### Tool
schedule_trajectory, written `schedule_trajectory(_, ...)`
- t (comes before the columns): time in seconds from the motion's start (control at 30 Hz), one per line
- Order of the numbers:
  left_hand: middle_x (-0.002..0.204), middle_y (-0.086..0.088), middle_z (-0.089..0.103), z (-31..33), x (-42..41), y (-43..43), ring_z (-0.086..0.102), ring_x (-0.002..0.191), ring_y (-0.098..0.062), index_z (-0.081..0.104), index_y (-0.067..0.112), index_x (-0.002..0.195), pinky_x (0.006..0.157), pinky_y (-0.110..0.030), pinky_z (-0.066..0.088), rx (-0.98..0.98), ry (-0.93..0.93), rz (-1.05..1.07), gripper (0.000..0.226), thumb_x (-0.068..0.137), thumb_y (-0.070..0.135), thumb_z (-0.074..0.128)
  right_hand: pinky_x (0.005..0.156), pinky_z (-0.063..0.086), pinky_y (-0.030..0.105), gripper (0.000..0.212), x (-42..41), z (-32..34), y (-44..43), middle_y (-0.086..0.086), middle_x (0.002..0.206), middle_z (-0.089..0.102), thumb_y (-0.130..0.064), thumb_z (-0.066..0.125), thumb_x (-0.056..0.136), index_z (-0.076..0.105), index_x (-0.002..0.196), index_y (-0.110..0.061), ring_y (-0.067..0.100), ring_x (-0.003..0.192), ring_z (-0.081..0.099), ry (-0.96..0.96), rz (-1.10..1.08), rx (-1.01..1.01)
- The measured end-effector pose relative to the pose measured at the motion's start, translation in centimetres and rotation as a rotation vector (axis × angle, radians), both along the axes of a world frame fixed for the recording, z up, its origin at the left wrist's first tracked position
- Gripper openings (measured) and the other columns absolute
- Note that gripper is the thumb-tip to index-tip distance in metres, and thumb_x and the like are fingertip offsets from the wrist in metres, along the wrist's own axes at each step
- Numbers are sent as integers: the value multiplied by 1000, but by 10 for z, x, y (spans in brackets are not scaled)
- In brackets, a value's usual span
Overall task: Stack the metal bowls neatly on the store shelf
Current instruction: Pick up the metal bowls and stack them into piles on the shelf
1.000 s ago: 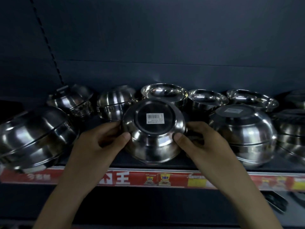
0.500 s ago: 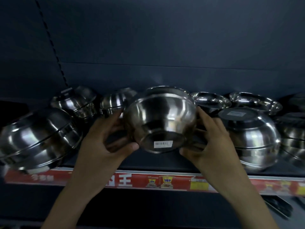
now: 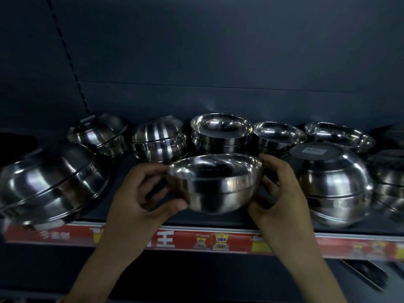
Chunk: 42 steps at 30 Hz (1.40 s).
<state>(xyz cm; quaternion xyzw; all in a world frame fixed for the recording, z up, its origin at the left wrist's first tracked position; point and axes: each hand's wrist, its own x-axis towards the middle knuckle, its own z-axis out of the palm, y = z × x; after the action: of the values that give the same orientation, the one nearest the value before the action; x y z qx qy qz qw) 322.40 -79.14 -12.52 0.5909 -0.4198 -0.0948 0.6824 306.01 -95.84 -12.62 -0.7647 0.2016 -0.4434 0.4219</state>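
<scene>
Our left hand [image 3: 140, 193] and right hand [image 3: 282, 193] clasp the shiny round steel bowl [image 3: 215, 189] upright; it probably nests next into the upright steel bowl stack [image 3: 220, 132] at twelve o'clock.

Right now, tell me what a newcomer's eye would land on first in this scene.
First comes the upright steel bowl at centre, gripped on either side by the left hand and right hand at the front of the shelf. Next are the domed stack of upturned bowls just right of it and the tilted stack leaning at far left. Below, the red price strip runs along the shelf edge.
</scene>
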Motion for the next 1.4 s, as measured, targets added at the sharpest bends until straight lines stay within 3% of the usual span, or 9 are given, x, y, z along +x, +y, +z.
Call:
schedule_trajectory(0.13, 114, -2, 67, -4, 0, -2, 63, 115, -3, 64, 22, 100, 92, -12, 48, 37, 25, 21, 51, 57, 19, 92, 98, 52, 25, 84, -1, -8, -2, -17, 125, 61, 24, 63, 72, 53, 115, -48, -1, 120, 59, 17, 24, 44)
schedule_trajectory(0.33, 122, -14, 60, -10, 6, -3, 60, 124, -18, 64, 24, 102, 106, -37, 47, 11, 28, -42, 51, 56, 24, 86, 91, 52, 18, 81, 1, -19, -6, -13, 121, 64, 26, 63, 72, 54, 112, -44, 5, 116, 62, -6, 26, 82)
schedule_trajectory(0.53, 134, -5, 62, -14, 16, -1, 56, 129, -17, 56, 18, 127, 105, -33, 47, 54, 62, -142, 73, 59, 16, 84, 90, 52, 16, 83, -2, -21, -2, -2, 126, 60, 22, 68, 71, 54, 113, -48, 6, 116, 62, -12, 82, 57)
schedule_trajectory(0.7, 135, 9, 63, -11, 19, 5, 60, 125, -13, 42, 24, 144, 87, -19, 53, 118, 155, -209, 96, 63, 9, 92, 97, 49, 18, 68, -11, -19, 4, -3, 133, 53, -18, 77, 71, 49, 127, -46, 10, 125, 56, -20, 183, 15)
schedule_trajectory(0.8, 136, 3, 63, -10, 20, 7, 60, 126, -15, 41, 23, 146, 88, -22, 53, 121, 160, -229, 107, 54, 35, 95, 98, 45, 13, 70, -12, -19, 9, -10, 134, 50, -48, 77, 69, 44, 131, -52, 6, 129, 52, -18, 195, 27)
schedule_trajectory(0.93, 136, 4, 63, -5, 17, 7, 59, 126, -14, 45, 22, 143, 89, -23, 53, 55, 142, -213, 105, 52, 40, 95, 96, 43, 11, 71, -6, -19, 15, -13, 133, 50, -72, 70, 70, 41, 131, -52, 5, 127, 52, -65, 99, -45)
schedule_trajectory(1.2, 129, 7, 67, 40, 25, -39, 62, 117, -5, 49, 11, 138, 90, -16, 50, -201, 22, -143, 95, 58, 40, 90, 95, 47, 35, 55, 41, 17, 7, 13, 130, 55, -47, 65, 86, 42, 132, -27, 25, 118, 57, -501, -14, -67)
schedule_trajectory(1.3, 134, -1, 63, 55, 38, -69, 60, 121, -5, 47, 9, 140, 92, -17, 48, -251, -36, -119, 78, 70, 23, 78, 98, 45, 28, 55, 67, 37, -13, 11, 131, 56, -38, 57, 91, 41, 137, -12, 19, 120, 57, -534, -99, -94)
schedule_trajectory(1.4, 137, -2, 48, 63, 49, -94, 58, 123, -2, 52, 27, 133, 96, -16, 47, -289, -85, -97, 61, 75, 27, 72, 107, 43, 31, 62, 86, 45, -34, 4, 141, 52, -40, 52, 93, 38, 145, -8, 11, 130, 51, -484, -140, -99)
